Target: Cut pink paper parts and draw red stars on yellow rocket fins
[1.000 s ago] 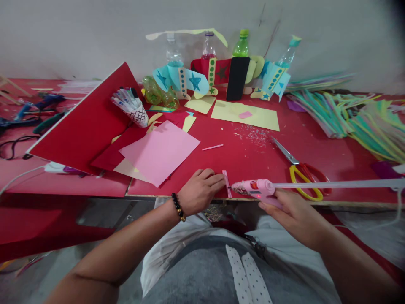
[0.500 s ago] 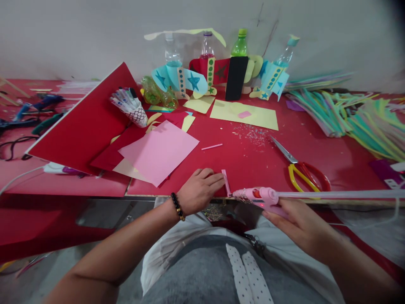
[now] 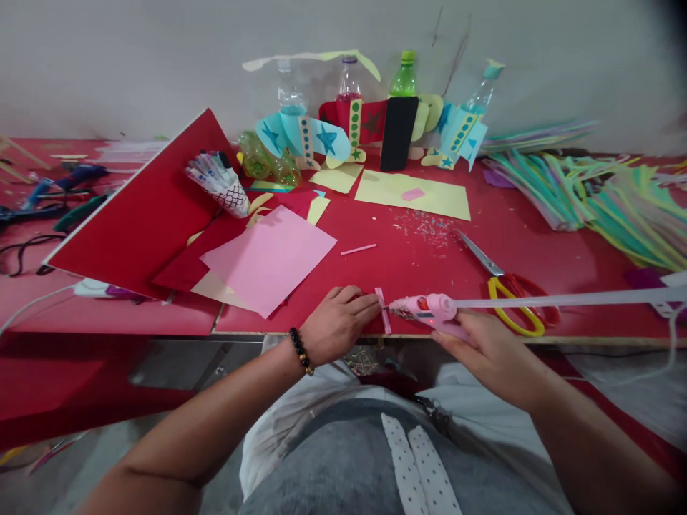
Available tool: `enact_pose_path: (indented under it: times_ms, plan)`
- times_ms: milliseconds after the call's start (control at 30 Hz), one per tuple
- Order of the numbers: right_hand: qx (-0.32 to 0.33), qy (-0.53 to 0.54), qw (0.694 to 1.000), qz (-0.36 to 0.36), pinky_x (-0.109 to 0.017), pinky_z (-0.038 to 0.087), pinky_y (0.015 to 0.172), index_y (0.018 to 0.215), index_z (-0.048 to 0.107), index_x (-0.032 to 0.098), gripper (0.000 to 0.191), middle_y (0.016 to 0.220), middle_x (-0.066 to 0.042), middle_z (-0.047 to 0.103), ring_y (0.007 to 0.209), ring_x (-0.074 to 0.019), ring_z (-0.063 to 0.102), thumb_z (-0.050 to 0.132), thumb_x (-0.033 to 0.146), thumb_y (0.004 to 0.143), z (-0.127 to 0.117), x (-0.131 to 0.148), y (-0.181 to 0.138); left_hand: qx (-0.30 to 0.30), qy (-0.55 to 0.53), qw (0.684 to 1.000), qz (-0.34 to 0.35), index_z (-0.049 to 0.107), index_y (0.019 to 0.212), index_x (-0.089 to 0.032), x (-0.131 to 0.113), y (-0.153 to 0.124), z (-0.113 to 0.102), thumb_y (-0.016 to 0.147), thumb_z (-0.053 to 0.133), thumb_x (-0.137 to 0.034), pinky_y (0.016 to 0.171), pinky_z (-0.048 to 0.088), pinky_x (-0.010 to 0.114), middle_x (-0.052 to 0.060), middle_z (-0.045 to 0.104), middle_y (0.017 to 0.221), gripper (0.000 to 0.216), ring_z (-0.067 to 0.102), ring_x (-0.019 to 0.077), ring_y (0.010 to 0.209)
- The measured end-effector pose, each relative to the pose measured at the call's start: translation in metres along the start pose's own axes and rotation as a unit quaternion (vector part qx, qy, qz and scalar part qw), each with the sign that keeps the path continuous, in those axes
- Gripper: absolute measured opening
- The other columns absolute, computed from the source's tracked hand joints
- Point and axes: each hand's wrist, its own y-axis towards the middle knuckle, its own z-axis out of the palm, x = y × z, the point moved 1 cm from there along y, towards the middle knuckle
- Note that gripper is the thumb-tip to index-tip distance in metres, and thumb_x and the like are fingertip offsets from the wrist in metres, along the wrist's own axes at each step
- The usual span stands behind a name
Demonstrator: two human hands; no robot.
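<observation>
My left hand (image 3: 339, 325) lies on the red table top (image 3: 429, 279) near its front edge, its fingertips against a narrow pink paper strip (image 3: 383, 310). My right hand (image 3: 488, 352) holds a pink hot glue gun (image 3: 424, 310) with a long pale glue stick (image 3: 563, 300) running out of its back. The gun's nozzle sits just beside the strip, and a fine thread of glue may link them, though it is too small to tell. A dark beaded bracelet (image 3: 299, 351) circles my left wrist.
Scissors with yellow and red handles (image 3: 515, 304) lie just past the glue stick. A pink paper sheet (image 3: 268, 261) sits left, by a large red board (image 3: 134, 211). Paper-decorated bottles (image 3: 348, 107) stand at the back, and bundles of paper strips (image 3: 595, 204) lie right.
The glue gun has risen and shifted left, bringing its nozzle closer to the pink strip, and its glue stick now tilts up to the right. My left hand has stayed in place.
</observation>
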Motion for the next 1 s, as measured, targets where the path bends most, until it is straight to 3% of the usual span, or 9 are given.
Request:
enact_pose_path:
  times_ms: [400,600,733,833,900,1000]
  plan:
    - [-0.030,-0.011,0.999,-0.008,-0.026,0.041,0.055,0.081,0.058,0.019,0.016,0.068,-0.003,0.063,0.059,-0.0160,0.057,0.050,0.030,0.089,0.001,-0.003,0.010,-0.013,0.009,1.000,0.000,0.051,0.136,-0.018,0.000,0.001,0.004,0.098,0.044,-0.020,0.095,0.036,0.040,0.005,0.053,0.141,0.038,0.045,0.0233,0.115]
    - [0.006,0.028,1.000,-0.009,-0.028,0.050,0.065,0.086,0.064,0.019,0.016,0.078,-0.005,0.070,0.068,-0.0179,0.064,0.053,0.030,0.089,-0.003,-0.005,-0.005,-0.012,-0.003,1.000,0.002,0.050,0.136,-0.017,0.000,0.000,0.000,0.097,0.045,-0.019,0.093,0.037,0.040,0.003,0.053,0.141,0.040,0.044,0.0242,0.114]
    - [0.032,0.084,0.996,-0.011,-0.034,0.053,0.079,0.105,0.066,0.019,0.024,0.096,-0.008,0.072,0.089,-0.0233,0.068,0.056,0.033,0.088,-0.004,-0.014,-0.020,-0.002,0.007,1.000,0.005,0.049,0.137,-0.018,0.000,-0.001,0.000,0.093,0.048,-0.016,0.093,0.037,0.042,0.003,0.051,0.143,0.043,0.043,0.0245,0.117]
    - [0.030,0.151,0.986,0.058,-0.030,0.053,0.063,0.105,0.066,0.018,0.032,0.079,-0.007,0.071,0.070,-0.0200,0.066,0.059,0.043,0.086,-0.003,-0.027,-0.028,-0.010,0.014,1.000,0.000,0.050,0.136,-0.019,0.000,-0.001,0.002,0.094,0.048,-0.017,0.094,0.037,0.042,0.001,0.052,0.143,0.043,0.043,0.0246,0.116]
    - [0.019,0.201,0.972,0.122,-0.025,0.045,0.048,0.093,0.064,0.017,0.033,0.058,-0.001,0.063,0.050,-0.0145,0.057,0.064,0.048,0.081,-0.003,-0.036,-0.030,-0.020,0.017,1.000,-0.005,0.051,0.135,-0.019,0.000,-0.001,0.004,0.094,0.048,-0.017,0.094,0.038,0.041,0.001,0.054,0.141,0.041,0.044,0.0240,0.115]
    - [-0.042,0.277,0.942,0.184,-0.020,0.034,0.040,0.088,0.058,0.018,0.036,0.050,0.002,0.059,0.043,-0.0106,0.050,0.073,0.047,0.074,-0.008,-0.046,-0.027,-0.027,0.021,0.999,-0.008,0.052,0.135,-0.019,0.000,-0.001,0.005,0.095,0.048,-0.017,0.095,0.038,0.040,0.003,0.055,0.139,0.040,0.045,0.0232,0.115]
